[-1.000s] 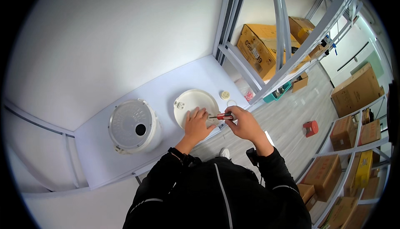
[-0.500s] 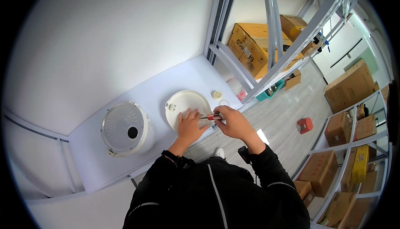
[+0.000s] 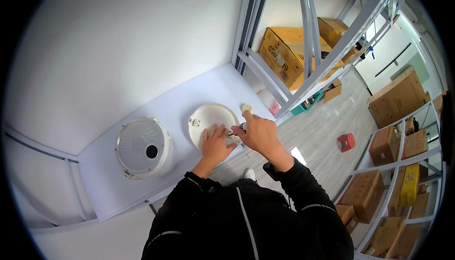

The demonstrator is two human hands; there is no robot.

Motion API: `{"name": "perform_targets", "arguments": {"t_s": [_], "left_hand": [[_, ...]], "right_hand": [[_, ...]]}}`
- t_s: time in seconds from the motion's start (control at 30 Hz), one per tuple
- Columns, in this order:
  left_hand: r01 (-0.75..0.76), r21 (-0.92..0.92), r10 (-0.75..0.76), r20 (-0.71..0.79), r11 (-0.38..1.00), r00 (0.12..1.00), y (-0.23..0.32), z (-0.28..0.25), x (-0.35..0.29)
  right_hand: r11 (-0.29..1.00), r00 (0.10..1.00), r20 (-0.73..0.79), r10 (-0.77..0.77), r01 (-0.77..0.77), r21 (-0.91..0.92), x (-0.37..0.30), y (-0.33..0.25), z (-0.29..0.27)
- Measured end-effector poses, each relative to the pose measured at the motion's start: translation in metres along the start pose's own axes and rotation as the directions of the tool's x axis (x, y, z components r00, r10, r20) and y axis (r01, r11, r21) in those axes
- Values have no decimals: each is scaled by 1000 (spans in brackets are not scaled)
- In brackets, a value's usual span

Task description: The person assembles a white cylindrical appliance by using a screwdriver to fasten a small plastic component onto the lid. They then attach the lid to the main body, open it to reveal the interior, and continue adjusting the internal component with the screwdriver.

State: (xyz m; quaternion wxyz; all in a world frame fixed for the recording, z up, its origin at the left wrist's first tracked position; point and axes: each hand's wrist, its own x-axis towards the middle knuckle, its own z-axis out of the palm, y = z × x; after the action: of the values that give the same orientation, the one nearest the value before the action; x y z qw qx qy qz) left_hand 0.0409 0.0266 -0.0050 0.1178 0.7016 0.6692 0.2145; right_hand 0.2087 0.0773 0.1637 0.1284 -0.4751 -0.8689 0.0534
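Note:
A round white lid-like piece (image 3: 220, 113) lies on the pale worktable, with a small metal latch at its left rim. Flat on its near part, fingers spread, rests my left hand (image 3: 215, 145). My right hand (image 3: 261, 136) is closed around a screwdriver (image 3: 243, 126) at the piece's right edge. Most of the handle is hidden in the fist, and the tip sits close to my left fingers. Just beyond my right hand is a small cream round cap (image 3: 246, 108). To the left stands a white tub (image 3: 167, 158) with a translucent top and a dark round hole.
The worktable (image 3: 128, 189) meets a white wall at the back. A metal frame (image 3: 265, 73) rises at its right end, with a large yellow-brown carton (image 3: 284, 54) behind. On the floor to the right is a red stool (image 3: 347, 141), near shelves of cartons (image 3: 362, 191).
My right hand has turned over the screwdriver and shifted slightly left, covering most of its red handle and a clear ring beside it. My left hand stays put.

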Motion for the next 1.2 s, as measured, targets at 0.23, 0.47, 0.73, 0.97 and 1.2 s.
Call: {"name": "perform_targets", "arguments": {"t_s": [0.23, 0.47, 0.73, 0.97, 1.2], "left_hand": [[18, 20, -18, -20, 1000, 1000, 2, 0, -1], [6, 46, -5, -17, 999, 1000, -1, 6, -2], [9, 83, -9, 0, 997, 1000, 4, 2, -1], [-36, 70, 37, -21, 997, 999, 1, 0, -3], [-39, 64, 41, -29, 997, 999, 0, 4, -1]], "right_hand": [[997, 972, -226, -71, 70, -10, -1, -19, 0], [979, 963, 196, 184, -163, -120, 12, -20, -3], [976, 943, -266, -202, 215, 20, 1, 0, 12], [978, 989, 50, 139, -130, -161, 0, -15, -3], [1000, 999, -33, 15, -14, 26, -1, 3, 8]]}}
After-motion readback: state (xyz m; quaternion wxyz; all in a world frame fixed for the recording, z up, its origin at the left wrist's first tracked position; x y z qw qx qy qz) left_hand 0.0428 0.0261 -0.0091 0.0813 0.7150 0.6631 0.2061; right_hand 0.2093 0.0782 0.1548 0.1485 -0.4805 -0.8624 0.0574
